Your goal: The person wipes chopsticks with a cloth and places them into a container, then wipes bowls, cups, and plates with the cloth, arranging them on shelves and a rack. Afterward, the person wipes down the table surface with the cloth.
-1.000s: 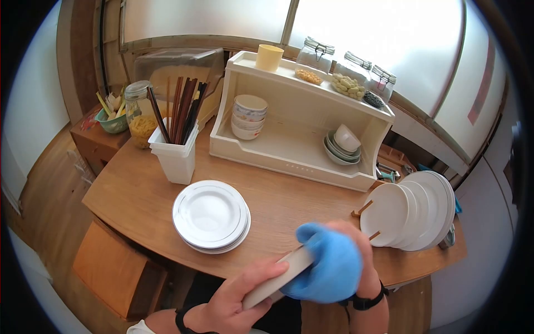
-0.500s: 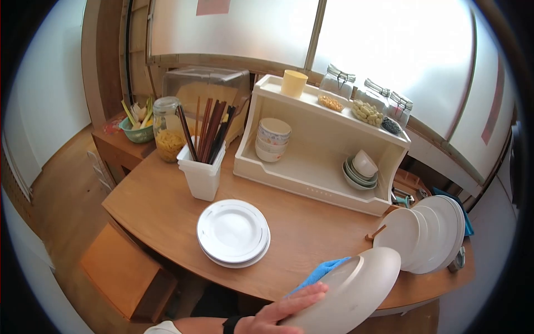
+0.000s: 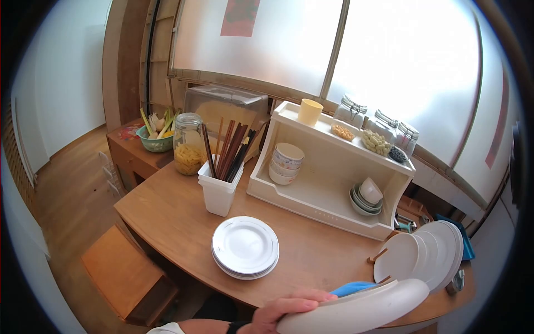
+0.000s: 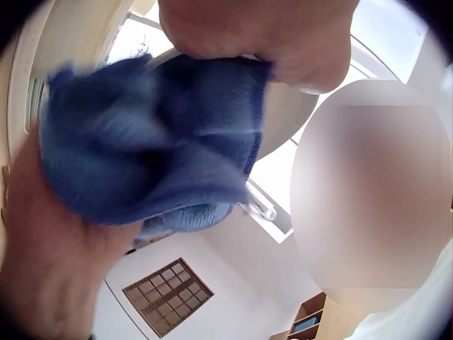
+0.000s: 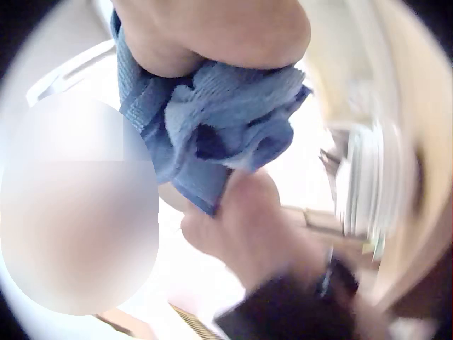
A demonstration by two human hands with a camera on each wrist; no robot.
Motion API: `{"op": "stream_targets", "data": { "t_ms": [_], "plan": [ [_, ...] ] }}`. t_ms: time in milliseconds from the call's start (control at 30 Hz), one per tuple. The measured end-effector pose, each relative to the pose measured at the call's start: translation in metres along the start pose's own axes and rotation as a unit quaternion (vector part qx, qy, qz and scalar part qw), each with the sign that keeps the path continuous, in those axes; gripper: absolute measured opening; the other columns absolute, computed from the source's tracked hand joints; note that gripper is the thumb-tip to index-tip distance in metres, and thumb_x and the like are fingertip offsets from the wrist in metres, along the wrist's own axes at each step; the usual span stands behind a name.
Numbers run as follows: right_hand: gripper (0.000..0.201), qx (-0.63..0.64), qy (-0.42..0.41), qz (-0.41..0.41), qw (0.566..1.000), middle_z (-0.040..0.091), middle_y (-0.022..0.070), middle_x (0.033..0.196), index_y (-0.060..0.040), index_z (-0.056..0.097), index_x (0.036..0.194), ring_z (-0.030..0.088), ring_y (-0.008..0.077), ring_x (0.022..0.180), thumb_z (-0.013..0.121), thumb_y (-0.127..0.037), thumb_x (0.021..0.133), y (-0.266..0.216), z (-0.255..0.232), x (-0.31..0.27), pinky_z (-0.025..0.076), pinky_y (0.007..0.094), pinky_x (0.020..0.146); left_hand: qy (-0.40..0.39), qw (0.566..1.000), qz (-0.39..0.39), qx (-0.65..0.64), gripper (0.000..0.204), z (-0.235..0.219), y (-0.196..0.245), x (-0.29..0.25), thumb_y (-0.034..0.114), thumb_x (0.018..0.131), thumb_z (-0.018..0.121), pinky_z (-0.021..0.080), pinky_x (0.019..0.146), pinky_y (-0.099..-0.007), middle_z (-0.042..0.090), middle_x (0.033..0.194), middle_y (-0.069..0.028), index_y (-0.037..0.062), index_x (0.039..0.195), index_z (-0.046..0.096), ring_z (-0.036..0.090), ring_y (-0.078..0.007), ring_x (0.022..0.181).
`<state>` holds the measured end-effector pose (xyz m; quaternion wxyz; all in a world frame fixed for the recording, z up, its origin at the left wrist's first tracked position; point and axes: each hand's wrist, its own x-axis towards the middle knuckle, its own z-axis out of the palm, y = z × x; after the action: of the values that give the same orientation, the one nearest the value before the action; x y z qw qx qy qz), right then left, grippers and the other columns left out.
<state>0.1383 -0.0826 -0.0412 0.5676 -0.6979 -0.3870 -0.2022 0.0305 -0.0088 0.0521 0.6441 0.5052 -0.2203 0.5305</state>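
And here's your left hand (image 3: pixel 289 309), fingers and thumb clamped round the near edge of a big white dish (image 3: pixel 356 313), which is tipped up in front of the cream shelf (image 3: pixel 328 173). Your right hand (image 5: pixel 212 32) is closed round a bunched blue cloth (image 3: pixel 354 288), up against the dish; the wrist views catch that, while the head view hides this hand behind the dish. Out from there, a stack of plates (image 3: pixel 245 245) sits in front of the shelf's left part, and a row of upright plates (image 3: pixel 396 257) leans just off its right end. Inside the shelf you've got patterned bowls (image 3: pixel 286 162) on the left, small bowls (image 3: pixel 366 199) on the right; on top, a yellow cup (image 3: pixel 310 112) and clip-top jars (image 3: pixel 350 114). Left of the shelf, dark chopsticks (image 3: pixel 231 150) stand in a white container (image 3: pixel 219 196), with a pasta jar (image 3: pixel 189 150) beyond.
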Motion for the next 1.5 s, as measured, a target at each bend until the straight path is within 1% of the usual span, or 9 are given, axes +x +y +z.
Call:
{"op": "stream_targets", "data": {
  "t_ms": [267,333,467,533,733,867,933,1233,1500],
  "plan": [
    [0.036,0.016,-0.002,0.02,1.0,0.054,0.0096,0.117,-0.0068,0.047,0.122,0.048,0.02,0.114,0.055,-0.023,0.091,-0.008,-0.004,-0.021,0.039,0.031,0.096,-0.254,0.957,0.038,0.132,0.046,-0.014,0.027,0.039,0.007,0.089,0.054,0.042,0.098,-0.0448,0.053,0.125,-0.0276,-0.0081,0.131,0.043,0.055,-0.0385,0.115],
    [0.038,0.014,-0.009,0.026,1.0,0.053,0.0097,0.119,-0.0067,0.045,0.124,0.047,0.0199,0.116,0.054,-0.024,0.092,-0.011,-0.01,-0.025,0.038,0.0312,0.098,-0.251,0.96,-0.066,0.101,0.043,-0.017,0.034,0.049,0.006,0.089,0.052,0.043,0.097,-0.0446,0.054,0.125,-0.0278,-0.008,0.129,0.044,0.056,-0.0395,0.114],
    [0.04,0.013,-0.031,0.034,0.999,0.051,0.0101,0.123,-0.0066,0.043,0.128,0.045,0.0198,0.12,0.052,-0.026,0.094,-0.018,-0.024,-0.03,0.036,0.0314,0.101,-0.211,0.967,0.068,0.122,0.038,-0.013,0.01,0.031,0.009,0.093,0.049,0.047,0.093,-0.0407,0.058,0.12,-0.0262,-0.0052,0.128,0.048,0.06,-0.0361,0.108],
    [0.041,0.021,-0.047,0.03,0.998,0.05,0.0102,0.125,-0.0066,0.042,0.13,0.044,0.0198,0.122,0.051,-0.027,0.096,-0.019,-0.028,-0.025,0.036,0.0316,0.103,-0.009,0.998,-0.034,0.045,0.038,0.007,0.001,-0.001,0.016,0.096,0.05,0.047,0.093,-0.0403,0.059,0.119,-0.0242,-0.0049,0.127,0.049,0.06,-0.0341,0.107],
    [0.042,0.019,-0.069,0.014,0.997,0.051,0.0101,0.124,-0.0061,0.042,0.13,0.044,0.0199,0.122,0.052,-0.027,0.095,-0.018,-0.035,-0.013,0.036,0.0316,0.103,-0.106,0.983,0.035,0.147,0.05,-0.003,0.008,-0.002,0.012,0.089,0.059,0.044,0.094,-0.0425,0.048,0.129,-0.0248,-0.0054,0.133,0.041,0.052,-0.0354,0.116],
    [0.041,-0.017,-0.088,-0.013,0.996,0.053,0.0098,0.119,-0.0057,0.045,0.127,0.047,0.0202,0.118,0.056,-0.025,0.092,-0.009,-0.05,0.001,0.038,0.0314,0.101,-0.173,0.969,-0.101,0.143,0.047,-0.015,0.031,0.014,0.009,0.089,0.056,0.044,0.094,-0.043,0.051,0.126,-0.0246,-0.0058,0.132,0.042,0.055,-0.038,0.11],
    [0.041,-0.038,-0.1,-0.023,0.994,0.054,0.0097,0.117,-0.0054,0.046,0.125,0.048,0.0203,0.115,0.057,-0.025,0.09,-0.004,-0.062,0.008,0.038,0.0313,0.1,-0.149,0.979,0.051,0.131,0.043,-0.015,0.018,0.013,0.012,0.092,0.052,0.044,0.094,-0.0421,0.054,0.123,-0.0247,-0.0058,0.13,0.044,0.056,-0.0373,0.109],
    [0.041,-0.105,-0.131,-0.056,0.984,0.059,0.009,0.107,-0.0043,0.052,0.118,0.054,0.0208,0.106,0.064,-0.021,0.083,0.008,-0.095,0.04,0.042,0.031,0.095,0.127,0.947,-0.274,0.109,0.053,-0.002,-0.047,-0.058,0.009,0.088,0.062,0.036,0.102,-0.0398,0.045,0.134,-0.0225,0.002,0.136,0.04,0.046,-0.0331,0.124],
    [0.04,-0.176,-0.176,-0.074,0.966,0.063,0.0083,0.098,-0.0034,0.057,0.113,0.059,0.0213,0.098,0.071,-0.018,0.077,0.011,-0.137,0.071,0.046,0.0307,0.09,0.093,0.861,-0.498,0.036,0.048,-0.037,-0.068,-0.029,0.02,0.101,0.041,0.034,0.104,-0.03,0.045,0.134,-0.0139,-0.0002,0.142,0.026,0.044,-0.0177,0.121]
  ]
}}
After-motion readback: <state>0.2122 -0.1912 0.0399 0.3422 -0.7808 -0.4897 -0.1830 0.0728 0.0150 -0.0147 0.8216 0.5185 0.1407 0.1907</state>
